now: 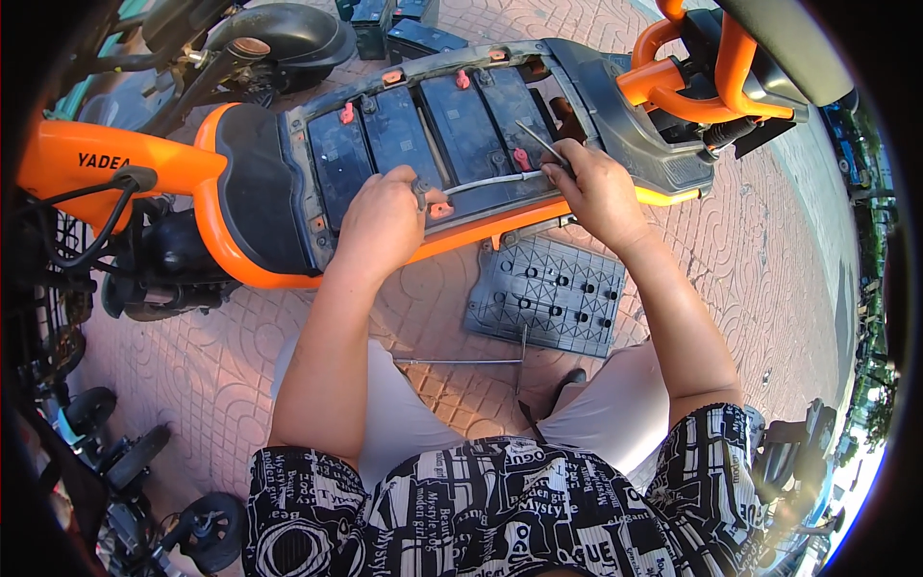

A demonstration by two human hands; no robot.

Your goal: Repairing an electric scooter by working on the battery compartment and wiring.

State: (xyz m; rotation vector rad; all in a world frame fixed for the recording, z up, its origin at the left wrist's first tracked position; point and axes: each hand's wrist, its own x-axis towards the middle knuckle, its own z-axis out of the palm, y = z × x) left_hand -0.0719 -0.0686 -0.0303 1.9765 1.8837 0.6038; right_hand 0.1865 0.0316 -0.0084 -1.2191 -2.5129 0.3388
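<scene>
An orange electric scooter lies across the view with its battery bay open. Several dark batteries sit side by side in the bay, with red terminal caps on them. At the bay's near edge my left hand has its fingers closed beside an orange-red cap; what they pinch is hidden. To the right, my right hand grips a screwdriver, its thin metal shaft pointing up and left over the batteries. A pale grey cable runs between the two hands.
A black ribbed plastic cover lies on the paving below the scooter. Near it lies a long metal T-shaped wrench. More dark batteries stand on the ground beyond. Other scooters' wheels are at the lower left.
</scene>
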